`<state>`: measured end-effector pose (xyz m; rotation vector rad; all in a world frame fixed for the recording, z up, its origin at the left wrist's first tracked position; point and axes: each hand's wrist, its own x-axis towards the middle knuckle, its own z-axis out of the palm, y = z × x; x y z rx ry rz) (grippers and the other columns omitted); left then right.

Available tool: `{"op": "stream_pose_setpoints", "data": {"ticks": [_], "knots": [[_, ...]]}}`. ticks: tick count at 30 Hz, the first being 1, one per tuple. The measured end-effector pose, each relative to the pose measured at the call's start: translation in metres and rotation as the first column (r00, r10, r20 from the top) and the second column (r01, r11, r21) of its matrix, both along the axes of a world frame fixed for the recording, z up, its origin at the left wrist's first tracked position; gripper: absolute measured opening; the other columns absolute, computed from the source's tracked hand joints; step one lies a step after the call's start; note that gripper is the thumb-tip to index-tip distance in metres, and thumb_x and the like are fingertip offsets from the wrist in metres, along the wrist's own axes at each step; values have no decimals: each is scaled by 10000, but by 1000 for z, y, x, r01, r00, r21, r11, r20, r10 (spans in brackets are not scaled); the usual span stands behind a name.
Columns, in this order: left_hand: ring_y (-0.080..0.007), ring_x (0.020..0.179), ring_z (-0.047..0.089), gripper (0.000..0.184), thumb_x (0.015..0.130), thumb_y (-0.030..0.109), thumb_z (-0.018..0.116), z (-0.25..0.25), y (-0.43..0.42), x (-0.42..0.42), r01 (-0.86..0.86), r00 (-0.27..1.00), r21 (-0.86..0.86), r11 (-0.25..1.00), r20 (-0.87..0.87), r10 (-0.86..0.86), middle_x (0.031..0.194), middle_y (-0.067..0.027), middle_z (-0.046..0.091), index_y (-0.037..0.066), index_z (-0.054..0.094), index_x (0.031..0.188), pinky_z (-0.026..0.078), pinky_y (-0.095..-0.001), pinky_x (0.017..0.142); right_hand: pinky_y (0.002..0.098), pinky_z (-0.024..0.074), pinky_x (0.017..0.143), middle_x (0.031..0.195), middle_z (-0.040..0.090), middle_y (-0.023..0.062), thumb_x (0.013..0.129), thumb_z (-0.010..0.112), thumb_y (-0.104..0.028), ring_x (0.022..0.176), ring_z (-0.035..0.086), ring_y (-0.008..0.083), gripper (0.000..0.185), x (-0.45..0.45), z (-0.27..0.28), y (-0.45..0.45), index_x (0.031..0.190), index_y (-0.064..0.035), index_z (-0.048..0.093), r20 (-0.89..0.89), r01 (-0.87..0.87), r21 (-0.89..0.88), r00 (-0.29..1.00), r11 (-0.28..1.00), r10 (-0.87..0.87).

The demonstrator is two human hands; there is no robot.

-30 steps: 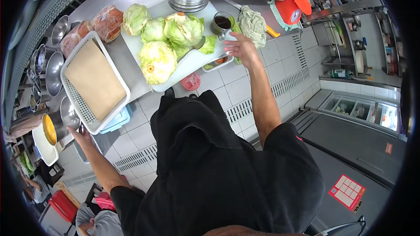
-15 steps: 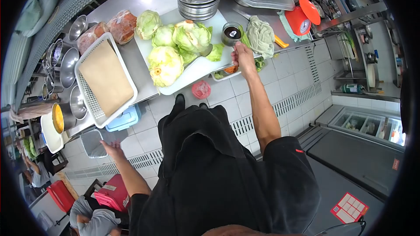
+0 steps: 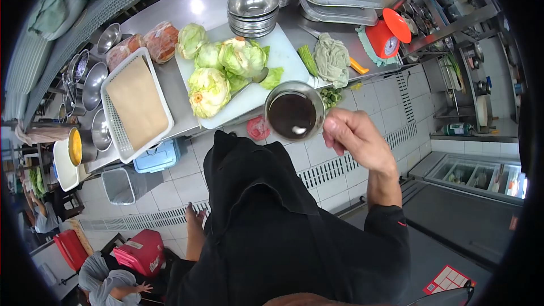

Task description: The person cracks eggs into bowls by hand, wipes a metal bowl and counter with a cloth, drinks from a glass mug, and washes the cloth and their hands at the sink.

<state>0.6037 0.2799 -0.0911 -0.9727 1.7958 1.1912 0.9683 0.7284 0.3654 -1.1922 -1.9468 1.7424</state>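
Observation:
My right hand (image 3: 354, 136) is closed around the handle of a clear glass mug (image 3: 271, 97) and holds it raised in front of me. Dark liquid (image 3: 292, 114) fills much of the mug. My left hand (image 3: 195, 213) hangs low beside my body, its fingers loosely apart and nothing seen in them. Beyond the mug, a white cutting board (image 3: 289, 56) carries several heads of lettuce (image 3: 209, 92), and a knife blade (image 3: 260, 75) shows partly under loose leaves. A crumpled grey-green cloth (image 3: 332, 59) lies right of the board next to a green gourd-like vegetable (image 3: 307, 59).
Stacked steel bowls (image 3: 253, 4) stand behind the lettuce. A white basket (image 3: 165, 122) with brown paper is at the left, near wrapped bundles (image 3: 161, 41). A red scale (image 3: 385, 39) sits at the right. A bin (image 3: 119, 187) stands on the floor; a seated person (image 3: 113, 283) is at lower left.
My right hand has lifted the mug off the counter and brought it up towards me. My left hand has dropped from near the bin to beside my body.

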Motion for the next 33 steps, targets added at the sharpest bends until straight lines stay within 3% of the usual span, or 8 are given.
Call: {"op": "stream_pose_setpoints", "data": {"ticks": [1,4,7,10,11,16,21,33], "knots": [[-391,1001,490,702,888,369,658,20,11,6,80,995,108,991,-73,-73,1321,-234,305,-8,314,1369,574,-542,726,279,400,507,626,526,29,1003,527,-309,535,505,116,379,-1,12,-5,738,-38,532,25,-60,8,998,998,60],[-396,1083,482,701,903,351,641,12,41,-13,60,989,21,998,-135,-56,1388,-236,305,-17,313,1402,588,-514,729,323,406,507,634,525,80,984,551,-252,532,532,213,322,-1,40,-16,744,-38,552,-53,-216,166,972,962,227],[-388,1148,465,703,903,341,642,1,47,-37,150,984,162,975,-124,-131,1431,-242,304,-23,330,1416,601,-478,737,366,413,510,647,520,107,940,607,-206,553,533,295,240,-6,66,-22,774,-35,582,-124,-298,357,924,886,361],[-375,1121,472,646,895,331,650,14,67,-25,231,949,71,970,-235,-209,1398,-229,342,-21,403,1377,610,-458,730,380,421,505,654,534,105,901,659,-206,557,526,316,220,-5,84,-27,788,-26,605,-201,-300,446,885,843,421],[-377,1118,472,648,895,330,651,15,69,-22,221,955,60,973,-216,-204,1383,-227,348,-18,398,1379,608,-462,729,372,406,460,648,529,91,871,696,-218,519,521,283,231,-2,89,-28,779,-21,618,-184,-296,507,880,810,438],[-395,1113,467,662,891,329,655,-12,51,-7,176,978,29,984,-122,-171,1322,-215,361,4,370,1392,597,-495,736,236,333,320,642,604,77,929,564,-366,380,499,100,377,0,99,-37,735,-50,633,-246,-145,724,859,674,449],[-407,1112,459,674,902,319,641,-26,35,4,142,988,19,990,-58,-141,1412,-244,291,5,328,1410,579,-521,749,223,328,323,681,611,89,932,580,-408,384,482,85,396,9,116,-45,746,-63,636,-197,-126,771,885,624,422],[-351,996,489,630,905,302,645,-23,85,-14,296,955,14,955,-42,-295,1319,-219,354,-9,367,1377,604,-477,698,206,338,333,714,621,92,924,592,-484,427,511,72,428,18,136,-74,776,-84,622,-144,-33,829,952,559,271]]}}
